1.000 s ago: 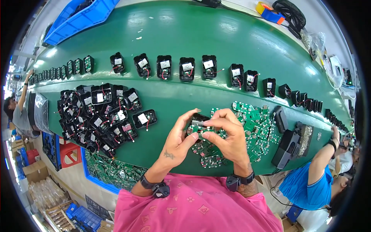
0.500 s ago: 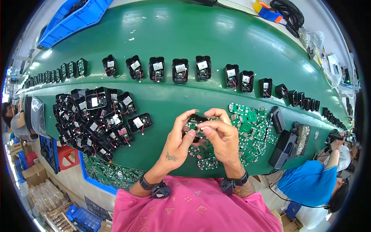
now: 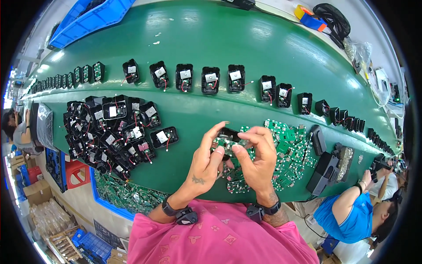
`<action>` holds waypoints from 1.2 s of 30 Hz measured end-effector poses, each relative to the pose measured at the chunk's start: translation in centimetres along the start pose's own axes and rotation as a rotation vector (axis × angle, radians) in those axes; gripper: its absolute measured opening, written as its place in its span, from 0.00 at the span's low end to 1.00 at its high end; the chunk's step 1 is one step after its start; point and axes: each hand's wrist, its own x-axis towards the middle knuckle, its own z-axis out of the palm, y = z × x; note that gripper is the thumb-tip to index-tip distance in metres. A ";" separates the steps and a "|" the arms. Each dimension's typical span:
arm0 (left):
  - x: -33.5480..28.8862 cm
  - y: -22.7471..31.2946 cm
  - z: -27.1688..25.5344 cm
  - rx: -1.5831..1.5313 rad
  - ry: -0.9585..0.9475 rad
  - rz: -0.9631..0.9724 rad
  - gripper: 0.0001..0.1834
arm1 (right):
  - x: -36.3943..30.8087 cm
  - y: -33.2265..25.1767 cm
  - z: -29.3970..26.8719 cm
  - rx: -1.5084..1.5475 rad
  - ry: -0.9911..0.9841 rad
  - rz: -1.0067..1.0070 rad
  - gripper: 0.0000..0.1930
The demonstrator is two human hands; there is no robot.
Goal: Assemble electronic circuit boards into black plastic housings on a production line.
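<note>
Between my two hands is a black plastic housing [image 3: 227,132] with a green circuit board [image 3: 225,144] at its near side. My left hand [image 3: 207,155] is closed round the housing's left side, its thumb on the board. My right hand [image 3: 256,155] grips the right side, thumb pressed on the board's right end and fingers bent over the edge. Whether the board sits fully inside the housing I cannot tell. Loose green circuit boards [image 3: 288,152] lie spread just right of and beneath my right hand. A single black housing with a white part [image 3: 164,137] rests left of my hands.
A heap of black housings [image 3: 110,136] lies on the green table [image 3: 193,39] at left. A row of housings [image 3: 210,81] crosses the table beyond my hands. A blue bin of boards [image 3: 127,196] stands at the near left. A co-worker in blue [image 3: 347,215] is at the right.
The board has tilted so more of its green face shows at the housing's near side. My right fingers have shifted on it, and the view has moved slightly.
</note>
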 end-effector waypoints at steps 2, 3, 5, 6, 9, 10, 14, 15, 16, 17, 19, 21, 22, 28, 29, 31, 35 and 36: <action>0.0 0.3 0.1 -0.014 0.016 0.014 0.27 | -0.5 0.3 0.4 0.205 -0.016 0.156 0.14; 0.1 0.5 0.2 -0.028 0.034 0.029 0.27 | -0.6 0.6 0.6 0.411 -0.033 0.309 0.14; 0.1 0.5 0.3 -0.059 0.040 0.038 0.27 | -0.7 0.9 0.6 0.412 -0.015 0.289 0.13; 0.0 0.3 0.2 -0.030 0.035 0.055 0.27 | -0.4 0.8 0.6 0.278 -0.017 0.164 0.13; -0.1 0.0 0.2 -0.009 0.022 0.049 0.27 | 0.2 -0.1 0.5 0.132 -0.021 0.051 0.11; -0.1 -0.1 0.3 -0.016 0.012 0.025 0.26 | 0.2 -0.5 0.5 0.121 -0.022 0.065 0.09; -0.4 0.3 0.6 -0.013 0.022 -0.002 0.26 | 0.4 -0.5 0.5 0.075 -0.056 0.050 0.06; -0.5 0.3 0.6 0.041 0.012 0.007 0.26 | 0.4 -0.5 0.6 0.095 -0.070 0.042 0.06; -0.5 0.3 0.7 0.095 0.003 0.015 0.26 | 0.4 -0.6 0.7 0.095 -0.070 0.040 0.06; -0.5 0.2 0.7 0.094 0.004 0.016 0.26 | 0.2 -0.7 0.8 0.014 -0.013 -0.020 0.05; -0.5 -0.1 0.6 0.085 0.089 0.079 0.26 | -0.2 -0.9 1.2 -0.063 0.039 -0.081 0.05; -0.4 0.0 0.6 0.070 0.137 0.106 0.27 | -0.5 -1.2 1.4 -0.278 0.081 -0.170 0.04; -0.5 -0.6 0.3 0.196 0.183 0.198 0.27 | -0.6 -1.1 1.5 -0.256 0.070 -0.218 0.05; -0.8 -1.0 -0.4 0.413 0.281 0.406 0.28 | 0.1 -2.9 1.1 -0.065 -0.089 -0.133 0.02; -0.9 -0.9 -0.5 0.463 0.265 0.430 0.28 | 0.1 -3.1 0.9 -0.071 -0.127 -0.117 0.02; -0.9 -0.9 -0.6 0.511 0.249 0.455 0.28 | 0.3 -3.8 0.3 -0.083 -0.158 -0.103 0.02; -1.0 -0.5 -0.6 0.625 0.219 0.651 0.27 | 0.5 -4.2 -0.5 -0.084 -0.235 -0.073 0.02; -1.4 -0.1 -0.4 0.519 0.192 0.534 0.26 | 0.6 -4.2 -0.7 -0.084 -0.235 -0.073 0.02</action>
